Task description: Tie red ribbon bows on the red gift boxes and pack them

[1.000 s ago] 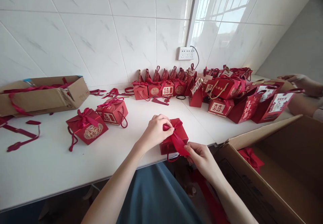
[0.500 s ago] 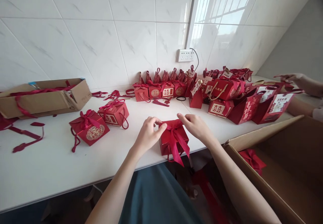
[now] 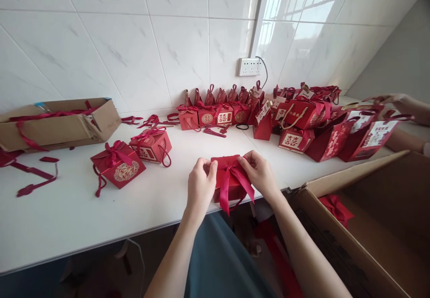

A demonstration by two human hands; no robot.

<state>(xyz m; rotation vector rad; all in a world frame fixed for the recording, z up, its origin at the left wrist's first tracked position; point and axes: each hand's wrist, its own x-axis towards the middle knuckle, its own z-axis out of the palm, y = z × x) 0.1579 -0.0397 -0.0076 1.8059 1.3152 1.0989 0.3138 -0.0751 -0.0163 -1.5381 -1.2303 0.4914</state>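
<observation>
A red gift box (image 3: 223,179) with a pink-red ribbon bow (image 3: 231,172) sits at the front edge of the white table (image 3: 141,213). At its left top edge, my left hand (image 3: 202,181) pinches the box between thumb and fingers. My right hand (image 3: 258,172) is closed at the right side of the bow, thumb and fingers pressed on the ribbon and box top. The ribbon tails hang down over the front of the box.
Two red boxes (image 3: 118,163) stand to the left, beyond them a carton of ribbons (image 3: 60,128). Rows of red boxes (image 3: 224,115) line the wall. An open carton (image 3: 356,253) is at right. Another person's hand (image 3: 394,101) reaches in at far right.
My left hand has turned more upright at the box edge. My right hand has closed on the ribbon side, and the bow's tails have spread. The view has shifted slightly.
</observation>
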